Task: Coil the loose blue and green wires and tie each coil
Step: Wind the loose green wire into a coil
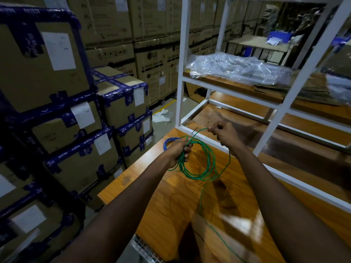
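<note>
My left hand (177, 151) is closed around one side of a green wire coil (204, 168) of several loops, held over the wooden table (165, 202). My right hand (225, 134) pinches a strand of the same green wire just above and right of the coil. A loose green tail runs from the coil down across the table toward the bottom edge of the view. A blue wire coil (168, 142) lies on the table just behind my left hand, partly hidden by it.
A white metal shelf frame (179, 92) stands on the table right behind my hands, with clear plastic bags (237, 70) on its wooden shelf. Taped cardboard boxes (121, 103) are stacked to the left of the table. A wire mesh edge shows at the bottom.
</note>
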Demonstrator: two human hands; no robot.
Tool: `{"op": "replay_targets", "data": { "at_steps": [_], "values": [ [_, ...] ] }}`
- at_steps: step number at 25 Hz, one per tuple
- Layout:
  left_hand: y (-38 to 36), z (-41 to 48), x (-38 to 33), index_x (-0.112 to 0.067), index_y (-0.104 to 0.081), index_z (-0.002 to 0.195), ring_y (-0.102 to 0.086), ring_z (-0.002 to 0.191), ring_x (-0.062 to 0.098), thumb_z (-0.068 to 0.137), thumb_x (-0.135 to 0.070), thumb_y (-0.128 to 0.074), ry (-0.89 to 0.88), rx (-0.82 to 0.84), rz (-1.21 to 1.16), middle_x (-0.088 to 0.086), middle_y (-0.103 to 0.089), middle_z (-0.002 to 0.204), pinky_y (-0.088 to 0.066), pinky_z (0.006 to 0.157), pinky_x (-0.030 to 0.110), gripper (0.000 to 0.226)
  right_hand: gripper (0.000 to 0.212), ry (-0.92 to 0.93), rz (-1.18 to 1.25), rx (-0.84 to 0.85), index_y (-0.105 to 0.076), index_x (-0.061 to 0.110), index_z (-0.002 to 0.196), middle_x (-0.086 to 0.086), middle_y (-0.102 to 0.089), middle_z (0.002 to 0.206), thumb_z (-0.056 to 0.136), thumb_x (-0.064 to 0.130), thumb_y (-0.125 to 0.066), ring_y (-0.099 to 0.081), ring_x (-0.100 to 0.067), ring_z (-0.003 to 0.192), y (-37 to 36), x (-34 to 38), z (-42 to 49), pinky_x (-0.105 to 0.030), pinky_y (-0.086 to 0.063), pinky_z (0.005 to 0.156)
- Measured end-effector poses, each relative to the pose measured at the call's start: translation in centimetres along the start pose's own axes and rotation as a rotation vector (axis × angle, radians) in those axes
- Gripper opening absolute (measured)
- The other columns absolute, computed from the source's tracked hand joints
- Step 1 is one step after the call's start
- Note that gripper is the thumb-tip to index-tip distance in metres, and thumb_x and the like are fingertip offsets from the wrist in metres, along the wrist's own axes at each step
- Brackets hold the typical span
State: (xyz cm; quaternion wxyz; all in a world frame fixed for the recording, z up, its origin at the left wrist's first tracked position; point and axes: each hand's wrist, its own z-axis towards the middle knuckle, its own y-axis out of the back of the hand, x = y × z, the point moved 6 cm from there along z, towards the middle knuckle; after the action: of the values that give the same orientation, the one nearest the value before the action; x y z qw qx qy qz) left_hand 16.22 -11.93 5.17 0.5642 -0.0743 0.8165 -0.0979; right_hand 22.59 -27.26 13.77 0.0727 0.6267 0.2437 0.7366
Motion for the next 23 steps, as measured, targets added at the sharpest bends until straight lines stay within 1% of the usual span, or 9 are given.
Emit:
{"op": "replay_targets", "data": {
  "at_steps": [4,6,8,10,13,15,18,20,23],
  "values": [
    [-0.3,-0.3,-0.1,-0.017,-0.041,0.071,-0.019,0.031,0.003,0.103,-0.042,-0.032,0.138,0.133,-0.095,-0.011,-0.026,0.045,-0.014,0.032,0.016,0.042,0.022,-0.015,-0.051,-0.024,-0.061,0.000,0.073,0.008,-0.052,0.060,0.088,0.016,-0.064,-0.048,0.005,0.056,0.0,-2.7,0.4,-0.021,-0.037,0.056],
    [-0.4,-0.6,-0.3,-0.017,-0.039,0.070,-0.019,0.032,0.002,0.104,-0.038,-0.033,0.143,0.181,-0.049,-0.011,-0.025,0.045,-0.012,0.033,0.017,0.040,0.031,0.007,-0.073,-0.003,-0.058,0.005,0.065,0.001,-0.051,0.059,0.083,0.028,-0.069,-0.049,-0.003,0.060,0.2,-4.1,0.6,-0.030,-0.041,0.064],
    [0.2,-0.5,-0.8,-0.018,-0.036,0.069,-0.018,0.033,0.002,0.105,-0.030,-0.032,0.102,0.168,-0.045,-0.011,-0.025,0.045,-0.012,0.032,0.017,0.039,0.036,-0.026,-0.115,0.059,-0.057,0.012,0.061,-0.001,-0.051,0.057,0.078,0.040,-0.071,-0.047,-0.006,0.053,0.4,-5.5,0.2,-0.030,-0.041,0.057],
    [1.8,0.0,-2.1,-0.019,-0.033,0.068,-0.018,0.031,0.002,0.105,-0.026,-0.030,0.047,0.054,-0.130,-0.012,-0.025,0.043,-0.013,0.029,0.015,0.038,0.031,-0.093,-0.153,0.144,-0.054,0.016,0.062,0.001,-0.044,0.050,0.085,0.030,-0.069,-0.038,-0.009,0.040,0.8,-7.2,-1.0,-0.022,-0.033,0.045],
    [5.9,1.0,-4.1,-0.020,-0.032,0.067,-0.017,0.026,0.002,0.105,-0.024,-0.027,-0.047,-0.169,-0.370,-0.010,-0.023,0.037,-0.012,0.026,0.013,0.038,0.031,-0.205,-0.135,0.126,-0.050,0.014,0.063,-0.001,-0.039,0.046,0.090,0.017,-0.063,-0.035,-0.013,0.035,3.2,-12.2,-3.1,-0.028,-0.032,0.044],
    [8.3,1.3,-5.3,-0.020,-0.032,0.066,-0.016,0.025,0.003,0.105,-0.026,-0.028,-0.112,-0.296,-0.542,-0.009,-0.023,0.035,-0.011,0.025,0.013,0.040,0.028,-0.349,-0.153,0.086,-0.049,0.011,0.068,-0.005,-0.038,0.052,0.092,0.017,-0.061,-0.037,-0.016,0.038,5.3,-16.4,-5.1,-0.029,-0.032,0.044],
    [10.8,1.4,-6.7,-0.021,-0.030,0.064,-0.014,0.024,0.004,0.105,-0.025,-0.029,-0.209,-0.511,-0.633,-0.010,-0.021,0.033,-0.009,0.027,0.013,0.042,0.030,-0.516,-0.192,-0.033,-0.049,0.010,0.071,-0.006,-0.038,0.053,0.092,0.027,-0.062,-0.039,-0.019,0.039,7.6,-21.0,-7.5,-0.029,-0.035,0.046],
    [10.9,1.7,-6.8,-0.022,-0.031,0.064,-0.014,0.025,0.005,0.105,-0.026,-0.030,-0.236,-0.594,-0.595,-0.011,-0.022,0.033,-0.009,0.030,0.014,0.041,0.031,-0.522,-0.294,-0.083,-0.051,0.010,0.077,-0.010,-0.048,0.060,0.091,0.036,-0.062,-0.048,-0.024,0.051,8.2,-21.2,-7.8,-0.033,-0.041,0.051],
    [9.3,2.8,-6.0,-0.022,-0.030,0.065,-0.014,0.028,0.006,0.104,-0.025,-0.031,-0.243,-0.615,-0.473,-0.010,-0.023,0.036,-0.010,0.033,0.013,0.040,0.037,-0.507,-0.483,0.030,-0.045,0.010,0.103,-0.015,-0.058,0.094,0.092,0.043,-0.057,-0.058,-0.032,0.086,6.5,-19.6,-7.1,-0.035,-0.041,0.067]
  ]
}}
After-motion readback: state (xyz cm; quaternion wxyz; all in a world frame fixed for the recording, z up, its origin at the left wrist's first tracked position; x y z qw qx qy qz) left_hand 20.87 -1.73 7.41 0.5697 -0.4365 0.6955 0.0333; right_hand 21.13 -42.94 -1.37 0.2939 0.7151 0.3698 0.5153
